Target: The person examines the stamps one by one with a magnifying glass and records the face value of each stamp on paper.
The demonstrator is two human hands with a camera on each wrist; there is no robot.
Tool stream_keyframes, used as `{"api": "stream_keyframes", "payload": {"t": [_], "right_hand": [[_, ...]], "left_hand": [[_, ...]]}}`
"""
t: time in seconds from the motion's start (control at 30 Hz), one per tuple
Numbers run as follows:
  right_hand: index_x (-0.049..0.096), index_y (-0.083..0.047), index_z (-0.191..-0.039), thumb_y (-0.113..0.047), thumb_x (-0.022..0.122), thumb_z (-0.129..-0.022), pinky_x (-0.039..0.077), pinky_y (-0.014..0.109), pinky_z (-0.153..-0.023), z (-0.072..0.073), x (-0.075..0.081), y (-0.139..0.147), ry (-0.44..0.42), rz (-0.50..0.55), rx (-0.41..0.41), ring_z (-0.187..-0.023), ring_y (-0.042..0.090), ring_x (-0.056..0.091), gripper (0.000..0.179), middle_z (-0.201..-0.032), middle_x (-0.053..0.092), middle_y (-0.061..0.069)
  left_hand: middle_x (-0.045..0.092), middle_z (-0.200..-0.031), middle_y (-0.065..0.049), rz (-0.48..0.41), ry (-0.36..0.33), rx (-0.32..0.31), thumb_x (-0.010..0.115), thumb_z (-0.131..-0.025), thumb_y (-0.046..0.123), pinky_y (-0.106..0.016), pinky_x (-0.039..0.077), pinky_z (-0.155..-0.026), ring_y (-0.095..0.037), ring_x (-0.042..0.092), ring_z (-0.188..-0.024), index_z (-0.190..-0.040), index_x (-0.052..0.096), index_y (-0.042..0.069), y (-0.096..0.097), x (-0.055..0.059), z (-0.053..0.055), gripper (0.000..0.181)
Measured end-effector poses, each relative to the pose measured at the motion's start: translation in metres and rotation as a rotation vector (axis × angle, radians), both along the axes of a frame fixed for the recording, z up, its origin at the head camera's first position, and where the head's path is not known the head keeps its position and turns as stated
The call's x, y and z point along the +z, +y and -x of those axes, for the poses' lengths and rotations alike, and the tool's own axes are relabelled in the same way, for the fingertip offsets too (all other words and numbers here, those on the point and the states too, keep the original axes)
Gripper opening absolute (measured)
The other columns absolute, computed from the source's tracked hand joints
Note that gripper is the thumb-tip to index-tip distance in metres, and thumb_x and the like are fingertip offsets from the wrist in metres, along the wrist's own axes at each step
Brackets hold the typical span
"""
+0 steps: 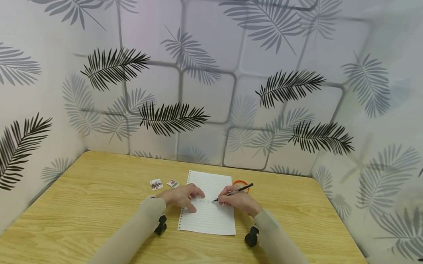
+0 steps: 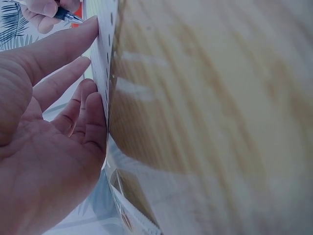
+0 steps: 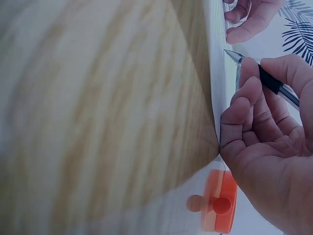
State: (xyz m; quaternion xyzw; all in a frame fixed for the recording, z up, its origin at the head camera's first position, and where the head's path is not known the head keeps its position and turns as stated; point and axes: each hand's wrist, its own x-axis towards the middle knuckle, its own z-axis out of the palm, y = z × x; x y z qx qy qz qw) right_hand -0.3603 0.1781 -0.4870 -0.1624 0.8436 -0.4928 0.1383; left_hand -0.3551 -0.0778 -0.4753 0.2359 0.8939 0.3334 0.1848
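Paper (image 1: 208,221), thin, ruled and hole-punched down its left edge, lies flat at lower centre of the frame on the yellowish woodgrain desk (image 1: 293,208). My right grip (image 1: 241,200) pinches a slim, dark pen (image 1: 240,189), its conical tip at the sheet. My left grip (image 1: 182,196) rests there, fingers loosely spread. Beyond my right grip curves a smooth orange ring (image 3: 229,186); small printed cards (image 1: 156,184) lie left of the sheet.

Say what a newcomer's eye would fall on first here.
Likely the dark leaves patterning the pale wall behind the table. Next comes the white lined sheet mid-table, with the left hand on it and the right hand holding a pen. An orange round object sits by the sheet's right edge.
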Motion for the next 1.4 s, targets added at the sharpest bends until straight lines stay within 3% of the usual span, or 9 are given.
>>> {"api": "stream_keyframes", "payload": {"t": [0.27,0.67,0.9,1.13,1.4], "right_hand": [[0.065,0.005,-0.093,-0.013,0.068,-0.09,0.041,0.024,-0.062,0.0002,-0.0024,0.0026,0.006,0.042,0.011,-0.066,0.013,0.05,0.019,-0.076,0.066,0.002],[0.063,-0.005,-0.08,-0.01,0.068,-0.086,0.041,0.023,-0.064,0.0017,-0.0014,0.0021,0.01,0.013,0.019,-0.065,0.011,0.05,0.009,-0.072,0.063,-0.003],[0.064,0.002,-0.086,-0.011,0.068,-0.089,0.041,0.022,-0.063,0.0015,-0.002,0.0017,0.013,0.023,0.035,-0.066,0.012,0.05,0.014,-0.074,0.066,0.0],[0.065,-0.007,-0.083,-0.016,0.068,-0.09,0.039,0.023,-0.062,0.0023,-0.0012,0.0009,-0.002,-0.016,0.005,-0.064,0.01,0.049,0.012,-0.073,0.067,-0.003],[0.065,-0.003,-0.087,-0.017,0.069,-0.09,0.039,0.023,-0.062,0.0016,-0.001,-0.0005,0.003,-0.015,0.0,-0.065,0.013,0.049,0.015,-0.075,0.068,0.0]], "left_hand": [[0.053,-0.118,-0.001,0.006,0.011,-0.007,0.08,-0.079,0.007,-0.045,0.04,-0.104,-0.021,0.049,-0.114,-0.123,0.065,0.017,0.0018,-0.0007,0.0008,0.048],[0.052,-0.119,-0.001,0.004,-0.002,0.013,0.081,-0.079,0.009,-0.045,0.04,-0.103,-0.022,0.049,-0.114,-0.123,0.065,0.019,0.0005,-0.0014,-0.0001,0.048],[0.053,-0.119,-0.001,0.009,-0.002,0.016,0.081,-0.079,0.008,-0.045,0.039,-0.104,-0.022,0.049,-0.115,-0.123,0.065,0.018,0.0009,-0.0007,-0.0006,0.048],[0.053,-0.119,-0.002,0.009,0.005,0.007,0.08,-0.079,0.007,-0.045,0.039,-0.104,-0.021,0.049,-0.114,-0.125,0.064,0.016,0.0008,-0.0004,-0.001,0.049],[0.053,-0.12,-0.001,0.004,0.001,0.003,0.08,-0.079,0.007,-0.045,0.039,-0.105,-0.022,0.049,-0.115,-0.125,0.064,0.016,0.0003,-0.0013,-0.0006,0.049]]}}
